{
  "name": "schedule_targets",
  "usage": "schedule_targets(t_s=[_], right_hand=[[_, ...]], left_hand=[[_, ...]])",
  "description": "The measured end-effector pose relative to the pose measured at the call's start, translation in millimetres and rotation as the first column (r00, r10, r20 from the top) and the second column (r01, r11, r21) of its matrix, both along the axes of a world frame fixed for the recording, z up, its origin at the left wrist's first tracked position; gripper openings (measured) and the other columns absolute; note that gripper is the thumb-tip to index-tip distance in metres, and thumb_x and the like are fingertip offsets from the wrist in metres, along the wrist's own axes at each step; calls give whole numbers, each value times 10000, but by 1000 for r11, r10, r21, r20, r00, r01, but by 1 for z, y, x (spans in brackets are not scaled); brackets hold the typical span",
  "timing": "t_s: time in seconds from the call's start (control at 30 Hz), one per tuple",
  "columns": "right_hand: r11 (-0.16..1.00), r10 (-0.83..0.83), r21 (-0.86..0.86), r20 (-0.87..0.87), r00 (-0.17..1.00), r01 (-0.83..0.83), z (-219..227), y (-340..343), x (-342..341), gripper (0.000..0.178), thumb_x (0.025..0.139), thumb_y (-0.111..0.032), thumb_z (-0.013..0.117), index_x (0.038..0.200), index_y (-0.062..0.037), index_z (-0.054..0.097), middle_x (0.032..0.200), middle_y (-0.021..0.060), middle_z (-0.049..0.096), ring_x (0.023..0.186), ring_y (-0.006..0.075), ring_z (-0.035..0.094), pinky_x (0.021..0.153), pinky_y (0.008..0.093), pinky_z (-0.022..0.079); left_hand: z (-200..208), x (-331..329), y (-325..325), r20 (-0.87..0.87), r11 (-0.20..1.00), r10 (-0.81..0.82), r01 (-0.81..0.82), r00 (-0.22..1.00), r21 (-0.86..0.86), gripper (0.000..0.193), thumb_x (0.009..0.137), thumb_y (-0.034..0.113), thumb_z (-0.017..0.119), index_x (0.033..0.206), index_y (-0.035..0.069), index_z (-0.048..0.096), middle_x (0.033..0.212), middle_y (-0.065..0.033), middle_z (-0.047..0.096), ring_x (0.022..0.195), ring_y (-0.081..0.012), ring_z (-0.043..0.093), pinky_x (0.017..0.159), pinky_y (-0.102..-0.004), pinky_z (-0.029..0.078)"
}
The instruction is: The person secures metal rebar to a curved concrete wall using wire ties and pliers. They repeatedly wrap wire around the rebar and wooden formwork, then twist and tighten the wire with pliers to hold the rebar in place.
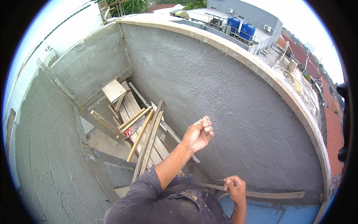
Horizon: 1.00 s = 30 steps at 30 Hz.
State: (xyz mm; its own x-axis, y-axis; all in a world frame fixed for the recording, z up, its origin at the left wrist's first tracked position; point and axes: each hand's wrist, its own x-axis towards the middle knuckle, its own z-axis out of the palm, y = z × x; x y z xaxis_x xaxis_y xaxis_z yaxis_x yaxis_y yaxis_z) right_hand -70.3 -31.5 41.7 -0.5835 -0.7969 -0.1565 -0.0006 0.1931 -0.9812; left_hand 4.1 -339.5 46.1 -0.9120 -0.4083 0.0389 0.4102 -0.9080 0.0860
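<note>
My left hand [197, 135] is raised in front of the rough grey plastered wall [231, 97], its fingers curled and pinched together. Lower and to the right, my right hand [235, 188] is also closed, thumb against the fingers. Between the two hands runs a thin, faint string [218, 158], which both seem to pinch. Its ends are hidden in my fingers. Below my right hand a long flat wooden strip [276, 195] lies along the foot of the wall.
Left of my arm, several loose timber pieces [138, 134] lie over planks, with a red-handled saw [128, 132] among them. A pale board box [114, 91] stands behind. Grey walls enclose the space; a light-coloured ledge [238, 56] tops the right one. Blue flooring [261, 212] shows at lower right.
</note>
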Motion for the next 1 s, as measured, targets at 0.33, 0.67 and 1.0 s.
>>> schedule_targets(t_s=[0.33, 0.67, 1.0], right_hand=[[958, 135, 285, -375, 917, -25, 2, 97, -106, 184, 966, -165, 732, 861, -15, 748, 711, 47, 674, 665, 142, 606, 641, 319, 476], [858, 206, 410, -826, 525, 309, 23, 133, -197, 115, 965, -135, 669, 927, -27, 663, 806, 143, 689, 755, 305, 652, 720, 429, 495], [916, -364, -307, -367, 856, 257, 72, -12, -161, 332, 973, -188, 749, 1242, 4, 715, 1052, 125, 771, 973, 192, 732, 896, 336, 578]], left_hand=[[24, 199, -194, 165, 709, 702, -701, 693, -76, 74, 1047, 23, 470, 1023, 33, 539, 767, -5, 504, 579, -91, 410, 511, -251, 339], [17, 299, -199, -3, 729, 676, -669, 737, -141, 90, 1066, 35, 454, 1096, 44, 538, 827, -7, 508, 594, -85, 392, 522, -245, 311], [37, 70, -87, 237, 531, 491, -72, 838, -845, 157, 1092, 237, 606, 1112, 81, 605, 784, 52, 532, 626, -23, 386, 567, -184, 309]])
